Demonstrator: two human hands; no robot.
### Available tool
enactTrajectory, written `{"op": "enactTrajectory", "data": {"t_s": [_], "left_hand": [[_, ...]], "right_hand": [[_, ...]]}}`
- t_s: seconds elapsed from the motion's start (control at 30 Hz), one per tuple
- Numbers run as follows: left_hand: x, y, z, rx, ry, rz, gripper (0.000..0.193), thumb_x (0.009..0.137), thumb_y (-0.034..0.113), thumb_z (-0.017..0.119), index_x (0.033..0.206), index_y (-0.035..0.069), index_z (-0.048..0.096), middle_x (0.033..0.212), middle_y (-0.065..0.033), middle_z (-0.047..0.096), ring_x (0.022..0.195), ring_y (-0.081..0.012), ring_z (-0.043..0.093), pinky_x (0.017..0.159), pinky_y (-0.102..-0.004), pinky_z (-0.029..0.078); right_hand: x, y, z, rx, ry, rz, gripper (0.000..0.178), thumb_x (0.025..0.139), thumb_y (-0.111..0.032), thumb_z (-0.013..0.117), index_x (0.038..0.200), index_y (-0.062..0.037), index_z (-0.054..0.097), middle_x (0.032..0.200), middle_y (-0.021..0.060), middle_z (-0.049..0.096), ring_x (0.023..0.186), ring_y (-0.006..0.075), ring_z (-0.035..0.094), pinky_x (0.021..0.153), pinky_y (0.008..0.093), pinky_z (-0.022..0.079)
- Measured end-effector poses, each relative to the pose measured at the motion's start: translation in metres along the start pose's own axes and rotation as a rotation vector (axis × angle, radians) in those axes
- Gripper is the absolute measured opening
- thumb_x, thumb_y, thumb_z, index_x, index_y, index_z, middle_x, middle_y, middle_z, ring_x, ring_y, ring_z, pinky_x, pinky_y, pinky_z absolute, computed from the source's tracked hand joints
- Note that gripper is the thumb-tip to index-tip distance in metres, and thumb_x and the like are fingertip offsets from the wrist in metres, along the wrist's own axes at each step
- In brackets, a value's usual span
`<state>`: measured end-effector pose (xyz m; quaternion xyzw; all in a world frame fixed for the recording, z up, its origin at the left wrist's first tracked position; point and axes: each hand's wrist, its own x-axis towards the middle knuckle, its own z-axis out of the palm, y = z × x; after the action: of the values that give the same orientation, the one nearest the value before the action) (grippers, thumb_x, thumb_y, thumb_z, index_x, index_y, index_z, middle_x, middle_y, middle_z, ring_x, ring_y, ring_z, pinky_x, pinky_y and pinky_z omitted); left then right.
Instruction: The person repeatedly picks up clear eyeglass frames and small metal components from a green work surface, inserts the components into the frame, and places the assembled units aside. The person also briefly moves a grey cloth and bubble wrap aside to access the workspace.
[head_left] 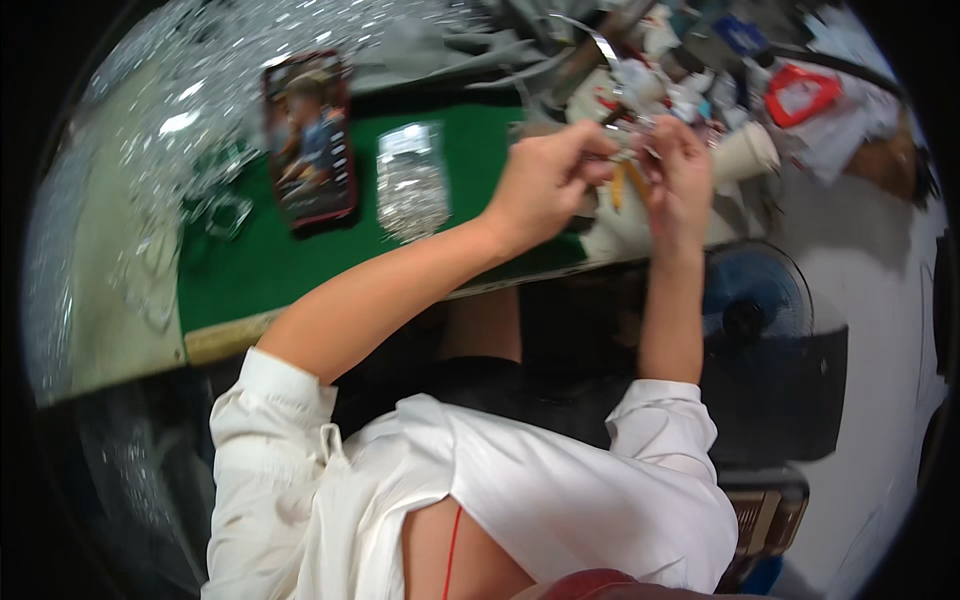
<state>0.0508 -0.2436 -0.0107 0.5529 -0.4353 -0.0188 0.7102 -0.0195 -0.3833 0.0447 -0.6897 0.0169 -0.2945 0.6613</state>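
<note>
Over the right end of the table, my left hand (pixel 545 185) and my right hand (pixel 682 190) are raised close together. The fingers of both are pinched, thumbs against fingertips. Something small and pale seems to be between them, but blur hides what it is. Left of my left hand, a clear bag (pixel 413 190) of small silvery pieces lies on the green cloth (pixel 240 285). Beyond that bag to the left is a phone (pixel 312 145) in a dark red case, its screen lit with a picture.
Shiny clear plastic bags (pixel 140 190) heap along the left and back. Clutter fills the back right, with a red-and-white package (pixel 803 95) and a pale cup (pixel 747 155) lying tilted beside my right hand. Below the table's right end stands a fan (pixel 750 300).
</note>
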Motion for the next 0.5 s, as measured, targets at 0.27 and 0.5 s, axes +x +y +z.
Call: {"op": "enactTrajectory", "data": {"t_s": [0.27, 0.5], "left_hand": [[0.025, 0.000, 0.019, -0.054, 0.030, -0.012, 0.006, 0.089, -0.002, 0.055, 0.094, -0.005, 0.054, 0.078, -0.0096, 0.067, 0.077, -0.0141, 0.067, 0.070, -0.0260, 0.052], [0.038, -0.008, 0.027, -0.075, 0.053, -0.048, 0.007, 0.090, 0.001, 0.054, 0.095, -0.004, 0.055, 0.077, -0.0099, 0.067, 0.074, -0.0129, 0.065, 0.069, -0.0258, 0.050]], "right_hand": [[0.020, 0.004, -0.019, -0.075, 0.078, -0.036, 0.025, 0.087, -0.030, 0.068, 0.080, -0.0059, 0.064, 0.070, -0.0015, 0.060, 0.062, 0.0049, 0.049, 0.054, 0.0187, 0.033], [0.036, 0.006, -0.020, -0.110, 0.198, -0.074, 0.016, 0.087, -0.023, 0.068, 0.083, -0.0078, 0.065, 0.071, -0.0035, 0.058, 0.062, 0.0044, 0.046, 0.054, 0.0191, 0.032]]}}
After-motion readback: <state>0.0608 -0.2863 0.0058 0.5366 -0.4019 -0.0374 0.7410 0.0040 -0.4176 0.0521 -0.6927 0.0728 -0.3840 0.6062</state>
